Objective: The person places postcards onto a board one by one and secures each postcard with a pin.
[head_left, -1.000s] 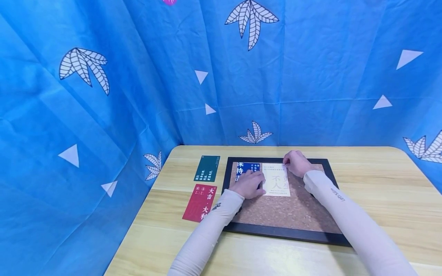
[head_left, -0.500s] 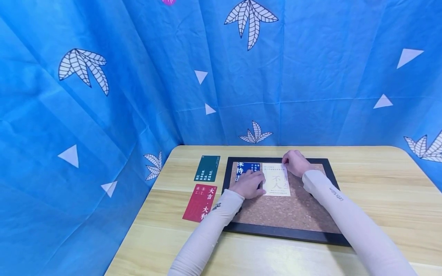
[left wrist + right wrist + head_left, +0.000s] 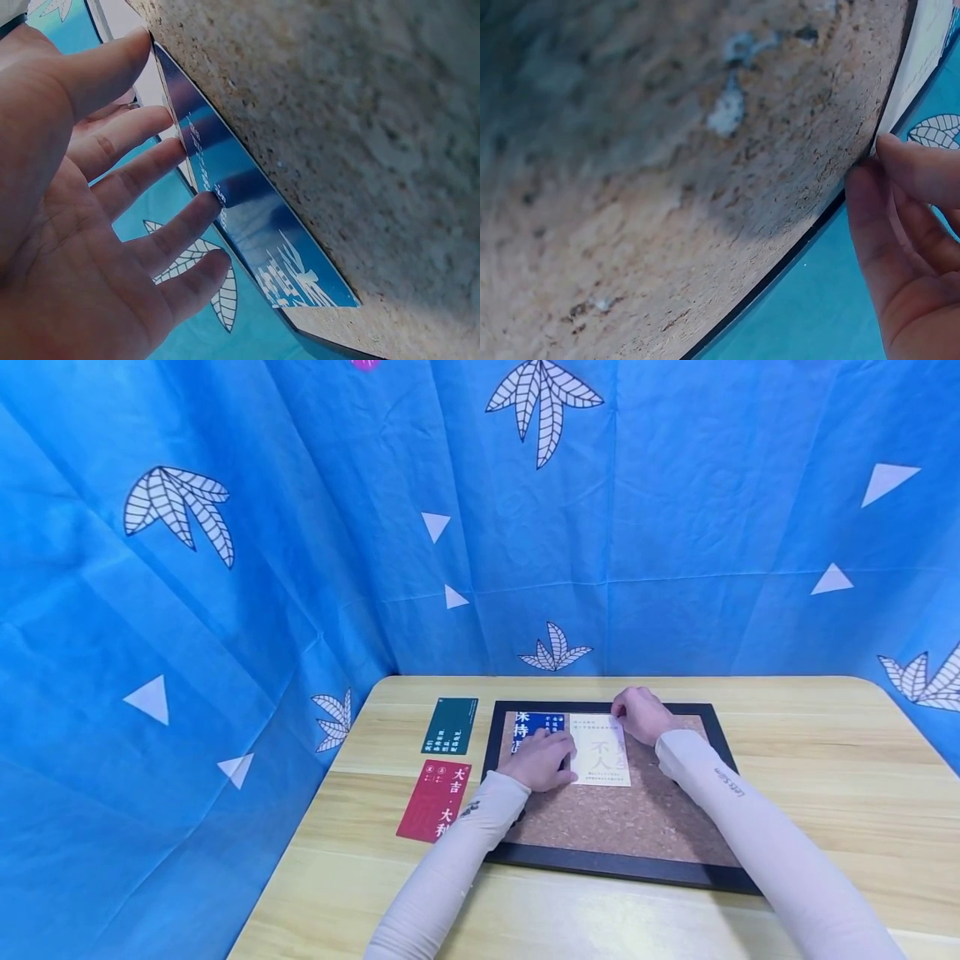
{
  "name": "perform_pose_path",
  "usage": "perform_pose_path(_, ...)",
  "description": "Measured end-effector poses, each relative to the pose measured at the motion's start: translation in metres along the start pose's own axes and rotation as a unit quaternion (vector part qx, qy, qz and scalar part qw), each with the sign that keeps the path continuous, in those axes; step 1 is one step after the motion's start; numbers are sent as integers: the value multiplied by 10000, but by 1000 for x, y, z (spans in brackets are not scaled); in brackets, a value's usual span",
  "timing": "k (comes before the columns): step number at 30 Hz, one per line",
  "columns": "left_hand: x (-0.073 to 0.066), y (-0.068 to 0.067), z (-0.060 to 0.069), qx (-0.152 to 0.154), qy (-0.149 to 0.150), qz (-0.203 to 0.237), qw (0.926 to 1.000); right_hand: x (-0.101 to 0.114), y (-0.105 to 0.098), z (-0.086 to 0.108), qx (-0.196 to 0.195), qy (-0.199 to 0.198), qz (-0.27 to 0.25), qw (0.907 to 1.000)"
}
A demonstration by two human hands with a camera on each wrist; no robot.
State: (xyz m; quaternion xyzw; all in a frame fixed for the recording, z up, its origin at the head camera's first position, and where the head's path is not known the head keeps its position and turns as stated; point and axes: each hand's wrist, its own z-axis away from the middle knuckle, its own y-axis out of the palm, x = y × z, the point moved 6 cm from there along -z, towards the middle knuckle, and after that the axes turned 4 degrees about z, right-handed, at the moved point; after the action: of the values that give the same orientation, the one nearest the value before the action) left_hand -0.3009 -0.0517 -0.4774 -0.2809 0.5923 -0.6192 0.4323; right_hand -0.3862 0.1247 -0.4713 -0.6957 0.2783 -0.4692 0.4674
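On the black-framed cork board a blue card lies at the upper left, with a white card beside it. My left hand rests over the blue card's lower part and the white card's left edge. In the left wrist view, the fingers of that hand are spread, their tips along the blue card. At the white card's top right corner, my right hand has thumb and forefinger pinched together. The right wrist view shows this hand at the white card's edge; anything small between the fingertips is hidden.
Left of the board, a green card lies above a red card on the wooden table. A blue patterned curtain hangs behind the table and along its left side.
My right hand has shifted very slightly left at the white card's corner. My left hand and the cards have stayed in place.
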Motion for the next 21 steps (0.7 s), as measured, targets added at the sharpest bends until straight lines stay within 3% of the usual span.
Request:
perform_pose_path(10, 1, 1, -1, 21, 34, -21, 10000, -1, 1, -1, 104, 28, 169, 9998)
perform_pose_path(21, 2, -1, -2, 21, 9, 32, 10000, 4, 4, -5, 206, -201, 505, 9983)
